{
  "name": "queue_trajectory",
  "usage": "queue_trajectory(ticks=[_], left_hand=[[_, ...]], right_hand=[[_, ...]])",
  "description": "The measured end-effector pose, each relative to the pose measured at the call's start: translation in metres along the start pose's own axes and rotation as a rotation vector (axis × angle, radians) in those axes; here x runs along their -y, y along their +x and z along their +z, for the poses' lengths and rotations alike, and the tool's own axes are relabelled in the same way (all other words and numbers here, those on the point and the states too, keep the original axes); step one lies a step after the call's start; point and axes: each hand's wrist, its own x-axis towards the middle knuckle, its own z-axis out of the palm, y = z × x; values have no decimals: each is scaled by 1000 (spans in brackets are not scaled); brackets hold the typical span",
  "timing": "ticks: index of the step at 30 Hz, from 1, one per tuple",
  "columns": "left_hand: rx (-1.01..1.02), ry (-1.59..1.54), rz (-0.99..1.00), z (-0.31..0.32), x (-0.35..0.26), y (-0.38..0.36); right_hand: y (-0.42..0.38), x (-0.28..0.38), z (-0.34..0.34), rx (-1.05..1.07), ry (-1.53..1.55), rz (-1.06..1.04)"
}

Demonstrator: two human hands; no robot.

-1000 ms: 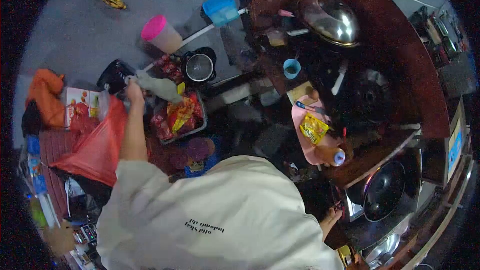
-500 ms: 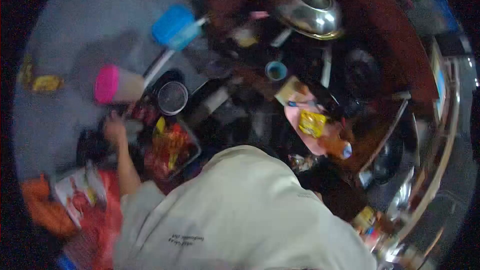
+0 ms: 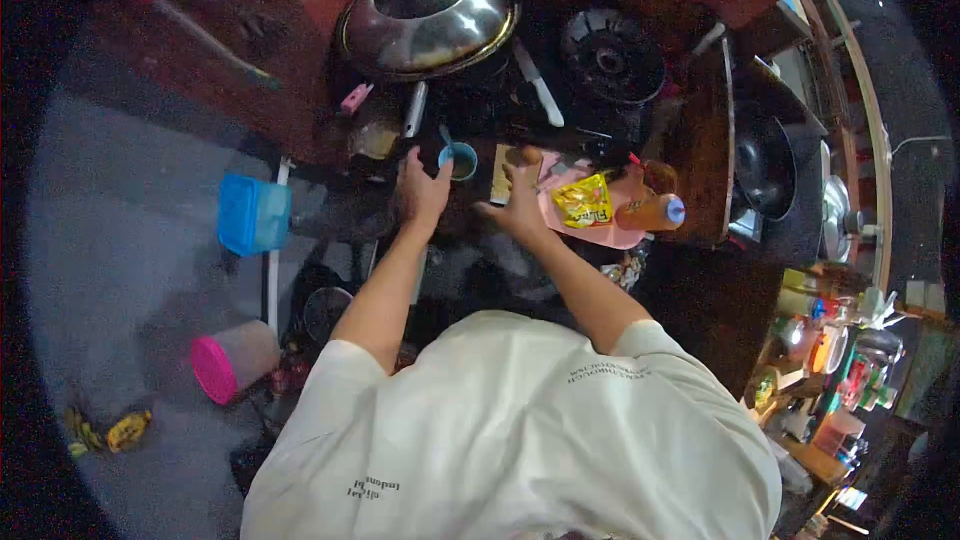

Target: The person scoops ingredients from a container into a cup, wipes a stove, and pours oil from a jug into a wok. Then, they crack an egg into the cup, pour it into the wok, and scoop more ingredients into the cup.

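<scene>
My left hand (image 3: 426, 192) is just left of a small blue cup (image 3: 459, 161), its thumb close to the rim and its fingers apart. A thin handle stands up from the cup, and something dark is inside it. To the right of the cup, my right hand (image 3: 522, 202) is spread, with the thumb out to the side. Its fingertips are right at a small brown rounded thing (image 3: 531, 154). Beside that hand a pink cutting board (image 3: 622, 237) carries a yellow packet (image 3: 582, 202) and a bottle of orange-brown sauce (image 3: 650, 213).
A lidded metal pan (image 3: 430, 25) stands behind the cup, near a white-handled knife (image 3: 540, 85) and a black burner (image 3: 612, 55). A dark wok (image 3: 765, 160) is at the right. On the left are a blue-lidded box (image 3: 252, 215), a pink-lidded container (image 3: 235, 360) and bananas (image 3: 128, 431).
My left hand has left the area by the pink-lidded container and come to the cup. My right hand, hidden before, now shows. The view has turned, and the tray of red food is hidden.
</scene>
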Motion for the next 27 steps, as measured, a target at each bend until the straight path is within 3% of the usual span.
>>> queue_trajectory(ticks=[1,4,6,7,8,10,11,15,19,22,23,24,27], left_hand=[[7,6,18,13,3,17],[88,-121,89,45,24,54],[335,-223,80,57,47,71],[227,-24,271,23,19,66],[240,-16,270,8,12,67],[556,207,257,-7,15,64],[620,332,302,-7,15,65],[620,339,295,-9,5,49],[602,420,398,-14,8,38],[524,327,217,-10,7,39],[560,321,238,-7,14,41],[562,319,229,-2,16,44],[623,257,172,9,18,42]], right_hand=[[15,3,17,-71,-38,-87],[50,3,52,-69,74,-17],[63,-1,57,23,205,45],[66,-1,60,126,329,90],[67,-2,62,126,337,103],[66,0,57,115,148,-36],[67,5,52,181,81,13],[68,3,52,157,99,-157],[69,8,48,180,-83,-111],[74,-1,54,248,22,-80],[71,-5,59,86,8,-178],[70,0,56,94,7,-177],[70,10,47,186,-78,-48]])
